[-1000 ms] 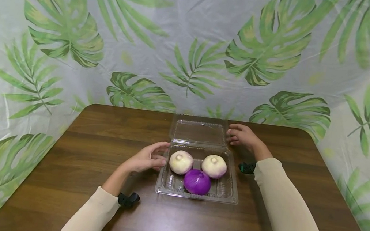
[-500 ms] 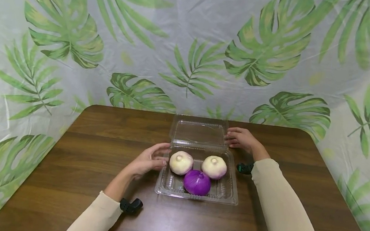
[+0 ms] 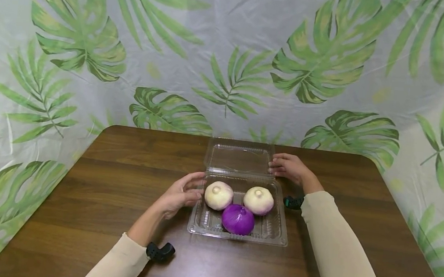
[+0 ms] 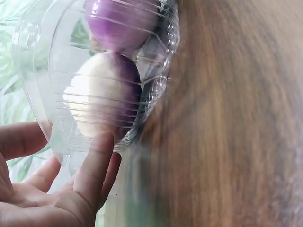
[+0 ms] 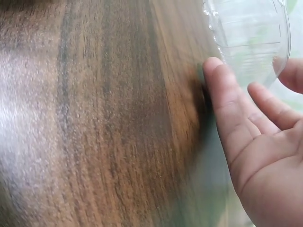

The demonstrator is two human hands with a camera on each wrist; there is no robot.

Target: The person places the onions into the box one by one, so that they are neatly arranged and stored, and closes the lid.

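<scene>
A clear plastic clamshell container (image 3: 202,230) lies unfolded on the table, its lid (image 3: 240,160) laid back at the far side. Its base holds two white, purple-tinged, turnip-like bulbs (image 3: 218,196) at the back and a purple onion (image 3: 238,219) in front. At the base's back left corner is my left hand (image 3: 179,194), fingers spread and loosely bent. In the left wrist view its thumb (image 4: 97,163) touches or nearly touches the ribbed wall beside a bulb. My right hand (image 3: 288,167) has its fingertips at the lid's right edge; a firm grip does not show.
The brown wooden table (image 3: 134,148) has rounded far corners. Behind it hangs a pale curtain (image 3: 235,34) with green leaf prints. A black wrist mount (image 3: 160,252) sits on the left forearm, another (image 3: 293,202) on the right.
My left hand has edged right to the container's corner. The right hand has come slightly nearer and further left onto the lid's edge. The container and bulbs look unmoved.
</scene>
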